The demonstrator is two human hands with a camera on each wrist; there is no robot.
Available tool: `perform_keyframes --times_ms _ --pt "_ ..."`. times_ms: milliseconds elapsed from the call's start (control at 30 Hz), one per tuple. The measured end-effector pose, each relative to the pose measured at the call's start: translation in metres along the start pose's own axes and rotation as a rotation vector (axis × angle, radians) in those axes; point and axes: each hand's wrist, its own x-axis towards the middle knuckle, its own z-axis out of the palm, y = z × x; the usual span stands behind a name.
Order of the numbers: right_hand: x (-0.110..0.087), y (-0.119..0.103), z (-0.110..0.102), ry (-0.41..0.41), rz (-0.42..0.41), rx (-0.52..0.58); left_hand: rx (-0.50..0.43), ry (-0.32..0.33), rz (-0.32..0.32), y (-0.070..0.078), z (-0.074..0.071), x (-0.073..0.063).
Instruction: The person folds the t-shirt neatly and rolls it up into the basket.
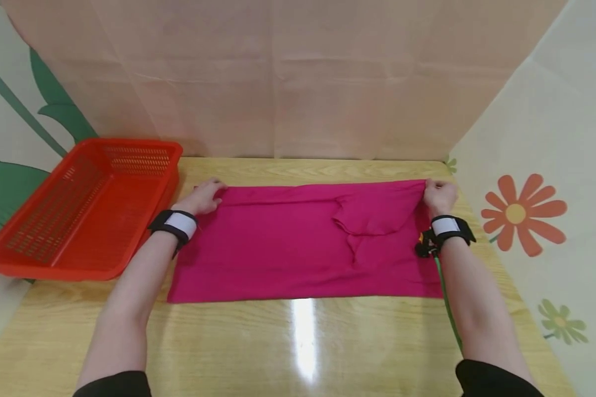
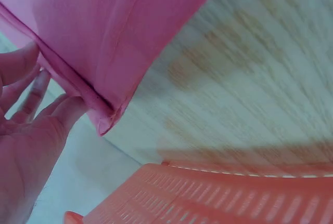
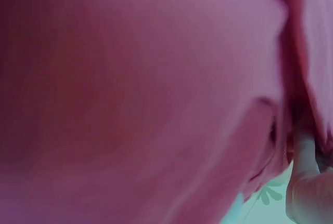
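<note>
A magenta shirt (image 1: 278, 237) lies lengthwise across the wooden table, folded into a long rectangle. A sleeve-like flap (image 1: 372, 212) is folded inward near its right end. At the far left corner my left hand (image 1: 206, 197) pinches the shirt's edge; in the left wrist view its fingertips (image 2: 73, 109) are at the folded rim beside the corner. My right hand (image 1: 439, 197) grips the far right corner, its fingers curled in and the cloth drawn up there. In the right wrist view the cloth (image 3: 130, 89) fills most of the picture and partly hides the right fingers.
To the left stands a red plastic basket (image 1: 104, 220) with slotted walls, close beside my left forearm. A pinkish sheet (image 1: 278, 82) covers the wall behind the table (image 1: 228, 342). A green cable (image 1: 447, 303) runs along my right forearm.
</note>
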Motion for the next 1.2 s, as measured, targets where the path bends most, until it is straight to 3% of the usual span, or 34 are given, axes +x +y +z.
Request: perform_keyframes --times_ms 67,167,333,400,467,533,600,767,833,867,933,1100,1200 --pt "0.0 0.0 0.002 -0.044 -0.046 -0.001 -0.003 0.0 0.005 -0.001 0.0 -0.002" --pt "-0.005 -0.004 0.002 -0.126 -0.162 -0.112 0.009 -0.008 0.015 -0.001 0.0 -0.005" --pt "-0.026 -0.018 0.003 -0.129 -0.525 -0.385 0.014 -0.018 0.047 0.007 -0.002 -0.007" --pt "-0.037 -0.023 0.005 -0.231 -0.639 -0.436 0.01 -0.036 0.06 0.01 -0.002 -0.007" --pt "-0.049 -0.027 0.009 -0.42 -0.706 -0.479 0.008 -0.059 0.065 0.012 -0.002 -0.005" --pt "-0.059 -0.031 0.013 -0.643 -0.7 -0.49 0.01 -0.082 0.054 0.012 -0.002 -0.004" --pt "-0.065 -0.033 0.015 -0.816 -0.662 -0.471 0.007 -0.108 0.038 0.013 -0.003 -0.004" --pt "-0.069 -0.037 0.006 -1.093 -0.461 -0.272 -0.025 -0.196 -0.026 0.016 -0.005 -0.004" --pt "-0.067 -0.038 0.001 -1.15 -0.382 -0.237 -0.033 -0.217 -0.049 0.016 -0.006 -0.005" --pt "-0.065 -0.039 -0.001 -1.149 -0.37 -0.231 -0.036 -0.222 -0.059 0.017 -0.007 -0.005" --pt "-0.06 -0.037 -0.005 -1.048 -0.406 -0.271 -0.042 -0.22 -0.065 0.017 -0.008 -0.006" --pt "-0.041 -0.019 -0.016 -0.534 -0.546 -0.431 -0.032 -0.217 -0.037 0.015 -0.009 -0.007" --pt "-0.038 -0.01 -0.018 -0.346 -0.562 -0.492 -0.021 -0.207 0.007 0.012 -0.009 -0.008"
